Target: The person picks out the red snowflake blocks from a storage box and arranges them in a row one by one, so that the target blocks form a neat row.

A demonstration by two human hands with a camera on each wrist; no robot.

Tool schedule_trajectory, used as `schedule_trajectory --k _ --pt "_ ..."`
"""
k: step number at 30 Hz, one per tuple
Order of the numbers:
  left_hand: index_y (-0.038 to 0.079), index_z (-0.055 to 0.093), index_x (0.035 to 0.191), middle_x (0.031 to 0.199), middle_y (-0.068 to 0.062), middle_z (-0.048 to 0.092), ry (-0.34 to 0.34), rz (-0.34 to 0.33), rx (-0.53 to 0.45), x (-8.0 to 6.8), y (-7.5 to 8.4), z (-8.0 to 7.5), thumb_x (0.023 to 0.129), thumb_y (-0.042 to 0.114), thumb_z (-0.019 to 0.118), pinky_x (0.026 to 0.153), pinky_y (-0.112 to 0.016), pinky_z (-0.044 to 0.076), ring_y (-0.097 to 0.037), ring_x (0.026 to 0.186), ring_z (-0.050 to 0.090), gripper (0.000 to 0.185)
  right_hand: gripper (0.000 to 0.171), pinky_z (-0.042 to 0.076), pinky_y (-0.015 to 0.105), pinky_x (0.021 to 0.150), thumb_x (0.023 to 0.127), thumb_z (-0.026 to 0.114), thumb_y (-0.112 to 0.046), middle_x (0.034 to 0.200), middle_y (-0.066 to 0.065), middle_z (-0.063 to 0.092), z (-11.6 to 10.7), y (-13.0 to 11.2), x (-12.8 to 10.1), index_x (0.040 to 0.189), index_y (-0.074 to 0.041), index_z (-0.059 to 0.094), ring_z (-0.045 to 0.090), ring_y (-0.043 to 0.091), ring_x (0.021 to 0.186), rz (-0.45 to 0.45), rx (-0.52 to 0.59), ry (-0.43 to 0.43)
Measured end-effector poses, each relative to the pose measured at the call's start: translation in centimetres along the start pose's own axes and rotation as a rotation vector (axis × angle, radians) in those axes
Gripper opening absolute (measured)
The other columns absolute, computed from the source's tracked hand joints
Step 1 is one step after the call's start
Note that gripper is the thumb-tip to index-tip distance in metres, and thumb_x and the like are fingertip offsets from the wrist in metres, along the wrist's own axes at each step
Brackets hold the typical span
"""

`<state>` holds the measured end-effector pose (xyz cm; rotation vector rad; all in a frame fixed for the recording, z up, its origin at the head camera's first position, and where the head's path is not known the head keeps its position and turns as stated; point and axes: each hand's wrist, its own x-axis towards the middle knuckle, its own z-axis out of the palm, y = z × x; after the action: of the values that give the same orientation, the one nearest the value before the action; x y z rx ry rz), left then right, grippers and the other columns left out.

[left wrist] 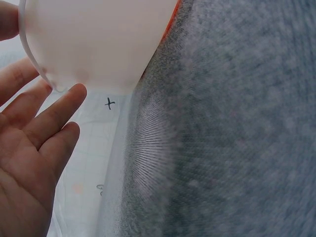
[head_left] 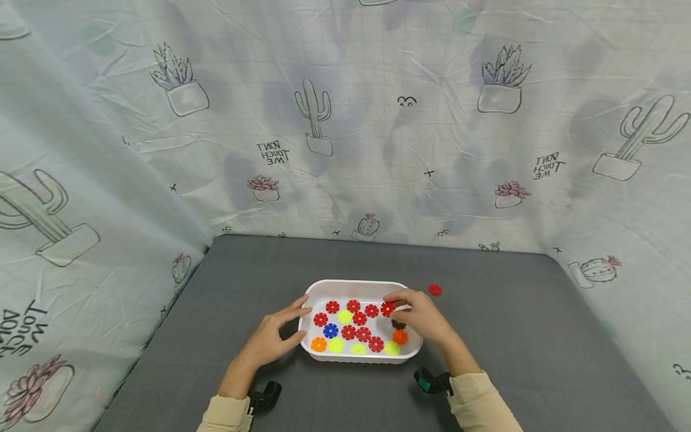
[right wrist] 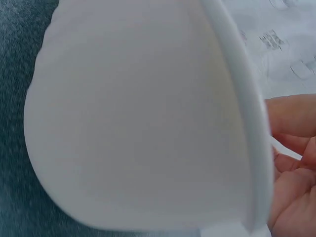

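Fingertips of my right hand (head_left: 420, 315) pinch a red gear-shaped disc (head_left: 387, 309) over the far right part of the white plastic tray (head_left: 356, 284); thumb and forefinger close on the disc's edge while the other fingers curl loosely above the tray's right side. My left hand (head_left: 278, 336) rests against the tray's left wall with fingers straight and spread, holding nothing; in the left wrist view its fingers (left wrist: 57, 116) touch the tray's rounded white corner (left wrist: 98, 44). In the right wrist view the tray's wall fills most of the frame, and my grip there is too cropped to read.

Inside the tray lie further discs of the same kind: mostly red, with one blue disc (head_left: 330, 330) at centre left, an orange disc (head_left: 318, 344) at the near left corner, and yellow-green discs (head_left: 358, 348) along the near wall. A loose red disc (head_left: 434, 290) lies on the grey table (head_left: 540, 336), just beyond the tray's far right corner. Cactus-printed cloth (head_left: 345, 120) hangs behind and at both sides.
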<state>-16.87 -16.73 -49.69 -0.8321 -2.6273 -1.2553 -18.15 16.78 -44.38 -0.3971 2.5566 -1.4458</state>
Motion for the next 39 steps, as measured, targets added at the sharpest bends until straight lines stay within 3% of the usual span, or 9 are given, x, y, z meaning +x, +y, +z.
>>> schedule_trajectory --k 5,9,15,20,29,34,39 --pt "0.012 0.057 0.121 0.140 0.003 0.039 0.001 0.002 0.000 0.1 0.1 0.0 0.080 0.020 0.065 0.094 -0.051 0.040 -0.021 0.124 0.043 0.043 0.032 0.052 0.030 0.078 0.080 0.064 -0.006 0.105 0.008 0.064 -1.2 1.0 -0.2 0.112 -0.004 0.060 0.059 0.023 0.096 -0.042 0.041 0.067" --pt "0.012 0.056 0.122 0.140 0.001 0.040 0.000 0.008 -0.001 0.1 0.1 -0.1 0.080 0.023 0.064 0.093 -0.052 0.040 -0.021 0.124 0.043 0.043 0.036 0.051 0.023 0.073 0.080 0.066 -0.009 0.107 0.012 0.062 -2.1 1.9 -0.4 0.114 -0.003 0.058 0.059 0.023 0.094 -0.055 0.107 0.129" --pt "0.012 0.056 0.122 0.141 0.001 0.039 -0.007 -0.010 -0.010 0.0 0.1 0.0 0.081 0.024 0.064 0.094 -0.052 0.039 -0.022 0.125 0.043 0.044 0.037 0.051 0.020 0.071 0.080 0.066 -0.014 0.107 0.015 0.059 -3.3 3.4 -0.6 0.115 -0.004 0.057 0.056 0.013 0.090 -0.061 0.182 0.196" --pt "0.012 0.056 0.122 0.140 0.003 0.039 -0.005 -0.026 -0.006 0.1 0.2 0.0 0.080 0.023 0.065 0.094 -0.052 0.039 -0.021 0.125 0.043 0.044 0.037 0.050 0.017 0.072 0.079 0.066 -0.009 0.107 0.018 0.059 -3.9 4.9 -0.5 0.114 0.001 0.057 0.056 0.008 0.087 -0.082 0.242 0.286" --pt "0.011 0.056 0.122 0.140 0.000 0.040 -0.001 -0.015 0.001 0.3 0.4 0.0 0.079 0.018 0.066 0.093 -0.053 0.039 -0.023 0.124 0.043 0.044 0.041 0.047 0.010 0.069 0.079 0.063 0.001 0.089 -0.013 0.061 -4.8 7.9 -0.1 0.117 0.009 0.052 0.055 0.000 0.082 0.127 0.400 0.516" --pt "0.012 0.056 0.122 0.140 0.001 0.039 0.003 -0.030 0.003 0.3 0.4 -0.1 0.079 0.018 0.067 0.092 -0.053 0.040 -0.022 0.124 0.044 0.045 0.040 0.046 0.008 0.068 0.079 0.061 0.006 0.086 -0.016 0.059 -5.7 9.1 0.1 0.118 0.009 0.052 0.054 -0.001 0.080 0.182 0.396 0.576" --pt "0.012 0.057 0.121 0.140 0.000 0.040 0.011 -0.020 0.008 0.4 0.5 -0.1 0.079 0.018 0.067 0.092 -0.053 0.040 -0.023 0.124 0.044 0.044 0.040 0.046 0.009 0.068 0.081 0.061 0.001 0.094 -0.008 0.060 -6.7 9.9 0.3 0.119 0.006 0.052 0.052 -0.003 0.081 0.229 0.331 0.549"
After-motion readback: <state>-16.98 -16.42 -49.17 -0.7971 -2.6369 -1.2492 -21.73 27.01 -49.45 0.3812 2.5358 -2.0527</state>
